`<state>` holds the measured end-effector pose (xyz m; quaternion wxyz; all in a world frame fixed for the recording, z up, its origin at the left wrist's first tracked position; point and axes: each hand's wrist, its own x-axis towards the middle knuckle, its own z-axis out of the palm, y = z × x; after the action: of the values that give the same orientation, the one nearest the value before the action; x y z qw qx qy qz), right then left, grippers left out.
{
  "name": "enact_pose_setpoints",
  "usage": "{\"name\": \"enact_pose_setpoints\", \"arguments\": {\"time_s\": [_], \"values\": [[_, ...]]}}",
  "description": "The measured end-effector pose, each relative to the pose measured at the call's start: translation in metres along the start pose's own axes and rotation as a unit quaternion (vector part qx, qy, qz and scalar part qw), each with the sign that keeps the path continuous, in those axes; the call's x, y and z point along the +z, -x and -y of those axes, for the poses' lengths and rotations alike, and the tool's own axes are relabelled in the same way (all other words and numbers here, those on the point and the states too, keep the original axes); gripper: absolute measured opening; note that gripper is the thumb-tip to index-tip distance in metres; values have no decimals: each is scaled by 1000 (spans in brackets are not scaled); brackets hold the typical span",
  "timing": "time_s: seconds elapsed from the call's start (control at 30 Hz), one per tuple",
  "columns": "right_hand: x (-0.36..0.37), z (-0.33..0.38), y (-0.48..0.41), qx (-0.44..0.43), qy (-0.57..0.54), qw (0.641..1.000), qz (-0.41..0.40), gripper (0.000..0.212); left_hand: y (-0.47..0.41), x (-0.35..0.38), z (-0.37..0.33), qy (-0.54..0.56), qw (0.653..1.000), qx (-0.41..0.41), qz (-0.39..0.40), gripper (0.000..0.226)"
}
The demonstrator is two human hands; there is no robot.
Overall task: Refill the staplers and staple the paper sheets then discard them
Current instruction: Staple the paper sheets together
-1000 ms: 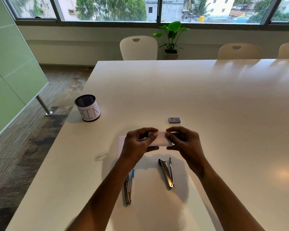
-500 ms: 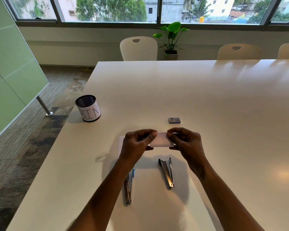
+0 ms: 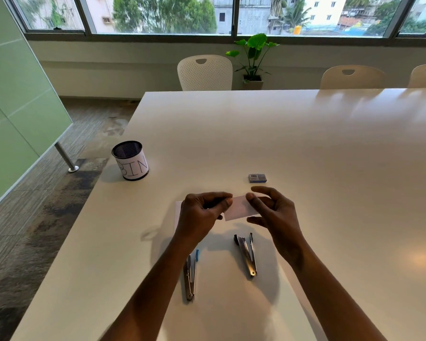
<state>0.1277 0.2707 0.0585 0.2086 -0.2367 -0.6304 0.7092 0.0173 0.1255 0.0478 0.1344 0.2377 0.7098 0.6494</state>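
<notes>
My left hand (image 3: 202, 215) pinches the left end of a small folded white paper sheet (image 3: 240, 208) held just above the table. My right hand (image 3: 274, 212) is at the sheet's right end with its fingers spread; the fingertip touches the top edge. Another white sheet (image 3: 178, 212) lies flat on the table under my left hand, mostly hidden. Two metal staplers lie near me: one with a blue tip (image 3: 191, 274) under my left forearm, one with a black tip (image 3: 246, 253) between my wrists. A small staple box (image 3: 257, 178) lies beyond the hands.
A black mesh cup labelled BIN (image 3: 130, 160) stands at the table's left edge (image 3: 89, 205). White chairs (image 3: 205, 72) line the far side, with a potted plant (image 3: 252, 57) by the window. A green partition stands at left.
My right hand has loosened from the paper and its fingers have spread apart. The sheet has tilted slightly, its right end lower. My left hand keeps its pinch.
</notes>
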Motion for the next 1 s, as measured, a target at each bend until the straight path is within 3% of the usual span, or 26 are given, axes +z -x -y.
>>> {"name": "enact_pose_setpoints", "arguments": {"time_s": [0.07, 0.17, 0.57, 0.8, 1.0], "values": [[4, -2, 4, 41, -43, 998, 28, 76, -1, 0, -1, -6, 1000, 6, -8, 19], [12, -12, 13, 69, -78, 993, 62, 88, -1, 0, -3, -5, 1000, 11, -10, 18], [26, -18, 20, 91, -126, 987, 40, 64, -1, 0, -5, -1, 999, 11, -32, 23], [21, -15, 19, 106, -124, 986, 41, 61, -2, 0, -5, 11, 1000, -2, -20, 25], [15, -12, 17, 114, -192, 975, 5, 62, -2, 0, -7, 18, 1000, 3, -14, 38]]}}
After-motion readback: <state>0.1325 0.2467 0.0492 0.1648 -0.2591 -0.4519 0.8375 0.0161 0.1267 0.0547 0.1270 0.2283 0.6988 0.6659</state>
